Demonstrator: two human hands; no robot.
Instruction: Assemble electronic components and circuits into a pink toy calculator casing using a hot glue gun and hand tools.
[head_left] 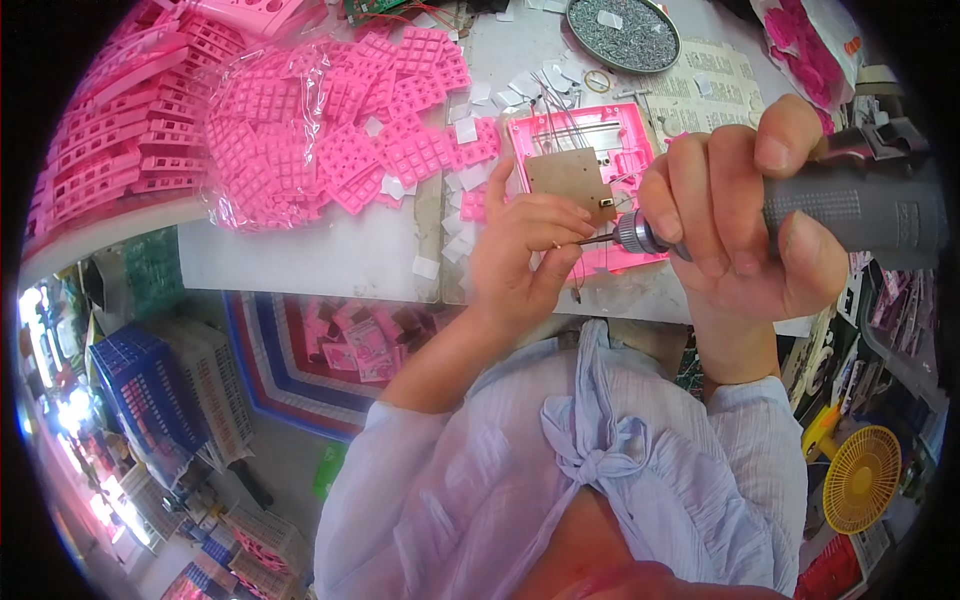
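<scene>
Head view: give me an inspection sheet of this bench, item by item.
Surface: pale worktable, crowded at the back.
Job's things: pink plastic frame with a brown board lying on it; grey electric screwdriver, its bit at the frame's front edge.
Clutter: bag of pink grid pieces, white paper scraps, round tray of screws.
Grippers: left hand pinches at the bit tip; right hand grips the screwdriver.
Cables: thin wires over the frame.
Surroundings: blue crate, yellow fan on the floor.
</scene>
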